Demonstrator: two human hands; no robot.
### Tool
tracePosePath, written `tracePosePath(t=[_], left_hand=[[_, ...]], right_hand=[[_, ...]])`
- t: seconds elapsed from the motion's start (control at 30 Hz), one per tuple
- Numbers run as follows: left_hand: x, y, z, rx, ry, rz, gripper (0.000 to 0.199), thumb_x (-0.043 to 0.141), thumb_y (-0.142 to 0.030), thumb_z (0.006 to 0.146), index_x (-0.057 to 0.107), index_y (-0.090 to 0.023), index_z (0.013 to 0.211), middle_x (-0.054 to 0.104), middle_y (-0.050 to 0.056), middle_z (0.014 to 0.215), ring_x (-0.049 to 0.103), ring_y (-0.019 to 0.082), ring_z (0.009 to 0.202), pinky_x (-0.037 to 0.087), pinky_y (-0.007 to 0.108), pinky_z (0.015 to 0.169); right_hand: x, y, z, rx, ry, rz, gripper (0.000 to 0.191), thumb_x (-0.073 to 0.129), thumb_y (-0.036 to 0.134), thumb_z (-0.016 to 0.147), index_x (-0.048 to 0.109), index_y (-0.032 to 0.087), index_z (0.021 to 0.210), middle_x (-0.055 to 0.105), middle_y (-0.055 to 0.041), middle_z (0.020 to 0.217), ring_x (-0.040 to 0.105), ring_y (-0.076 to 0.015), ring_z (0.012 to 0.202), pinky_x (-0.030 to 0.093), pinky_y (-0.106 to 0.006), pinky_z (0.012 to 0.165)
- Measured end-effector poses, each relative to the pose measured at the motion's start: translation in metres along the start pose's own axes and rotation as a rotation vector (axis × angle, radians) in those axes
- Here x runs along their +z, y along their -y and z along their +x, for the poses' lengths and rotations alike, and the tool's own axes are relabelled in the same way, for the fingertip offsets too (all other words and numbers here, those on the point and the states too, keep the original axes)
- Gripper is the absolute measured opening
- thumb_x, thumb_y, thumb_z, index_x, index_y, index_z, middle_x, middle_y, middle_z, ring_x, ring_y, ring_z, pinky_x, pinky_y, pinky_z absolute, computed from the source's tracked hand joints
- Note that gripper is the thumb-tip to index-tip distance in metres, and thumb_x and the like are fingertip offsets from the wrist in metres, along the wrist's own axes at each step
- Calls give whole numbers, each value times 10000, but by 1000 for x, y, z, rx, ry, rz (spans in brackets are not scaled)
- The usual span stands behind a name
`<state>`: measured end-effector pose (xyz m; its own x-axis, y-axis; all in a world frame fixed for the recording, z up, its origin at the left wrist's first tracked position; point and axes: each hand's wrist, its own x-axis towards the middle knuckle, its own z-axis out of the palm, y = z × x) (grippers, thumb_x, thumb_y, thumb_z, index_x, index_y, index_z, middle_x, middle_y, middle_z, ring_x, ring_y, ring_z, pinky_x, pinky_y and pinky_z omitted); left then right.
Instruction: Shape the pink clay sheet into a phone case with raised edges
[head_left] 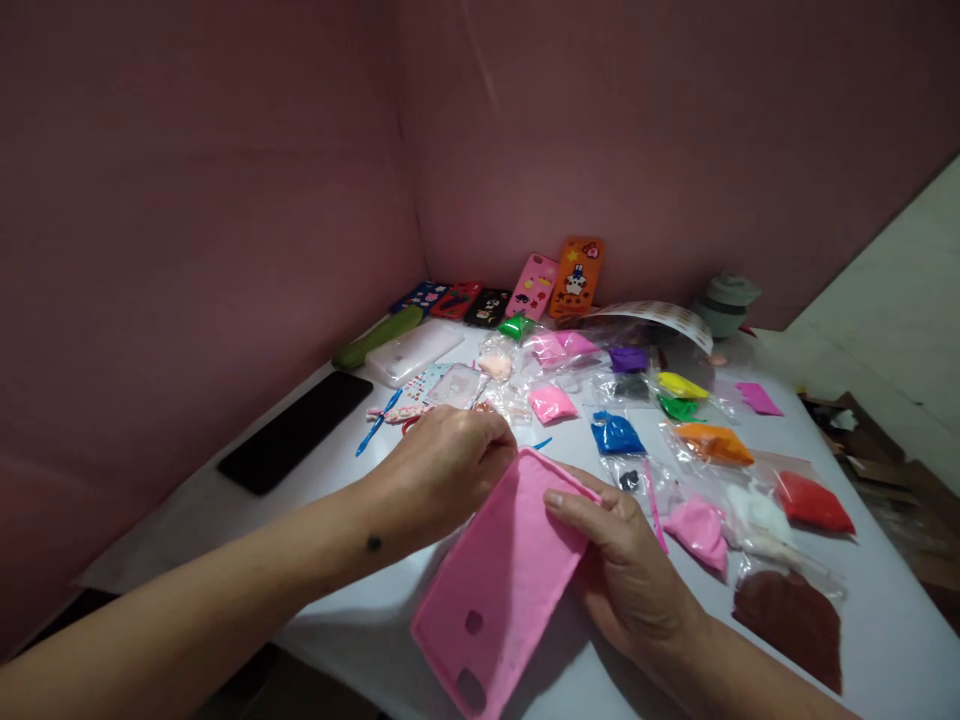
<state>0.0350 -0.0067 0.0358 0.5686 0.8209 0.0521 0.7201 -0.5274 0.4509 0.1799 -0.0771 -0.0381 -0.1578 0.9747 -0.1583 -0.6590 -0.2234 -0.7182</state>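
A pink phone case [504, 580] is tilted in front of me, its inner side facing up and its camera cutout at the lower end. My right hand [626, 545] grips it by the right edge, thumb on the inside and fingers underneath. At the case's upper left corner is my left hand [450, 462], closed with its fingers curled. Whatever those fingers hold, if anything, is hidden behind the hand. Just beyond lie a blue pen-like tool [379, 422] and a clear case with a printed picture [456, 386].
Bags of coloured clay spread over the right side, including blue [617, 433], orange [714, 443], red [815, 503] and brown [789, 622]. A black phone [296, 430] lies left. Decorated cases, among them an orange one [576, 278], line the pink wall. A lidded container [726, 303] stands back right.
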Motion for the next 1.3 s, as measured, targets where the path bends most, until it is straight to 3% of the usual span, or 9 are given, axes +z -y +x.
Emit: tracePosePath(t=[0.13,0.3,0.47,0.63,0.83,1.0,1.3], left_hand=[[4,-3,2,24,-61,125,210,501,-176,811,603,-151,629,568,-1,567,463,111,522,274,255,519],[8,-2,5,85,-105,242,201,470,-164,825,557,-154,645,589,10,633,521,137,591,314,274,566],[14,1,2,152,-120,352,194,417,-182,863,536,-157,712,577,28,679,493,140,576,325,290,569],[17,1,-4,188,-152,450,204,378,-161,876,549,-149,765,595,62,726,518,171,615,316,299,555],[5,4,-5,171,-181,309,285,361,-249,922,546,-162,723,596,31,665,513,137,562,341,277,559],[2,13,-4,83,-67,179,272,391,-257,917,567,-167,730,617,30,673,535,141,603,342,268,584],[12,13,-1,211,-54,291,190,379,-243,906,442,-184,737,485,-11,636,390,120,539,249,283,547]], right_hand=[[0,2,0,-23,34,20,184,645,185,804,675,165,984,596,-20,703,489,-110,605,395,-233,595],[-2,0,-1,-45,64,-28,116,620,187,830,677,161,927,522,5,657,424,-90,562,327,-218,523],[-2,0,1,-55,101,-34,231,600,187,850,668,185,1071,560,-5,698,465,-107,609,381,-247,599],[-1,1,2,-48,94,-53,232,616,210,841,674,194,1065,601,-23,752,503,-135,660,388,-270,635],[-4,1,3,-37,71,-33,136,638,212,812,682,162,931,583,-23,744,485,-125,635,373,-263,624],[-4,1,2,-19,64,-14,220,635,209,815,678,151,1023,597,-39,766,498,-132,676,402,-280,681],[-2,1,2,-30,101,7,298,617,180,827,660,180,1121,627,-45,769,509,-135,666,384,-266,641]])
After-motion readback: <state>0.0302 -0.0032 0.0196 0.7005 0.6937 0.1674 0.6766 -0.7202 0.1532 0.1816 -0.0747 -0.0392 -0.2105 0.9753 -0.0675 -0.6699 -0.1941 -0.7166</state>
